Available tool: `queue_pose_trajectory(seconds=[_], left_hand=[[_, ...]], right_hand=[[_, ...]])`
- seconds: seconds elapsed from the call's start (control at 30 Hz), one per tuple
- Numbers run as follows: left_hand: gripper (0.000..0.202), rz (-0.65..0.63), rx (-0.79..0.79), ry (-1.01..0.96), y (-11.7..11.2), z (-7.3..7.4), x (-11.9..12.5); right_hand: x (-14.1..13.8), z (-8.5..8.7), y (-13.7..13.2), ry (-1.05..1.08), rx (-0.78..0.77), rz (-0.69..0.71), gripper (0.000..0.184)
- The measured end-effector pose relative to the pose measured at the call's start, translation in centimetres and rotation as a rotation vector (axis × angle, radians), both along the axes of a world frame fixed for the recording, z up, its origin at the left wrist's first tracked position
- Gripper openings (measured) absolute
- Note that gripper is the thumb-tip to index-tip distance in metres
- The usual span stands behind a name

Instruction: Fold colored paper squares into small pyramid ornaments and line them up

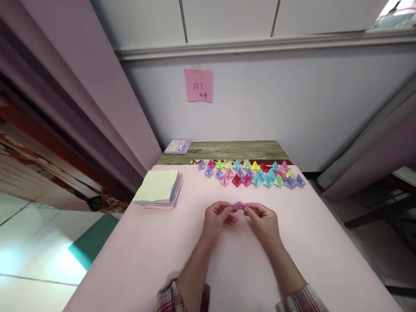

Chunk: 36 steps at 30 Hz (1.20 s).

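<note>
A small folded piece of pink paper (238,205) is held between my two hands, over the middle of the pink tabletop (240,268). My left hand (218,218) pinches its left end between thumb and fingers. At the opposite end, my right hand (262,218) grips it the same way. Fingertips cover parts of the paper, so its full shape is hidden. Just beyond my hands stand several small folded paper boats (246,180) in purple, pink, red, blue, green and yellow, set close together in uneven rows.
On the left lies a stack of coloured paper sheets (157,185), pale yellow on top. A booklet (177,146) rests at the back left on a green wood-patterned strip (234,150). The wall behind carries a pink note (199,86). Curtains (107,86) hang at the left.
</note>
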State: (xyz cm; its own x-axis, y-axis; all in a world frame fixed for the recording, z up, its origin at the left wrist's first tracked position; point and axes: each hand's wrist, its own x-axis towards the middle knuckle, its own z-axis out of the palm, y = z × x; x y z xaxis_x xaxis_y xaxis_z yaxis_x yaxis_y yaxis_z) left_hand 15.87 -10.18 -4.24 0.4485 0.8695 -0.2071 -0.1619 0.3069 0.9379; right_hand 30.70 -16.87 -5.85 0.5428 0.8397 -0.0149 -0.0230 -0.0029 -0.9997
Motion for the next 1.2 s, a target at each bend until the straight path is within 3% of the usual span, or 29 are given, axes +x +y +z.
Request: queue_pose_trajectory(seconds=[0.4,0.57,0.7,0.83,1.03,1.2], left_hand=[[0.034,0.093,0.048,-0.111,0.0,-0.5,0.5],[0.053,0.104,-0.005,-0.176,-0.2,-0.7,0.7],[0.047,0.117,-0.075,-0.195,-0.5,-0.9,1.0],[0.045,0.129,-0.037,-0.122,-0.3,-1.1,0.7],[0.048,-0.046,-0.003,-0.051,0.3,-1.1,0.1],[0.031,0.023,-0.020,-0.002,0.5,-1.4,0.1]], right_hand=[[-2.0,-0.4,0.6,0.285,0.096,-0.038,0.034],[-2.6,-0.4,0.6,0.256,0.095,-0.029,0.047],[-3.1,-0.7,0.6,0.234,0.084,-0.004,0.043],[-2.9,-0.8,0.6,0.200,0.084,0.093,0.042],[-0.9,-1.3,0.5,0.147,-0.042,0.166,0.036],[-0.5,-1.2,0.3,0.146,-0.057,0.168,0.034]])
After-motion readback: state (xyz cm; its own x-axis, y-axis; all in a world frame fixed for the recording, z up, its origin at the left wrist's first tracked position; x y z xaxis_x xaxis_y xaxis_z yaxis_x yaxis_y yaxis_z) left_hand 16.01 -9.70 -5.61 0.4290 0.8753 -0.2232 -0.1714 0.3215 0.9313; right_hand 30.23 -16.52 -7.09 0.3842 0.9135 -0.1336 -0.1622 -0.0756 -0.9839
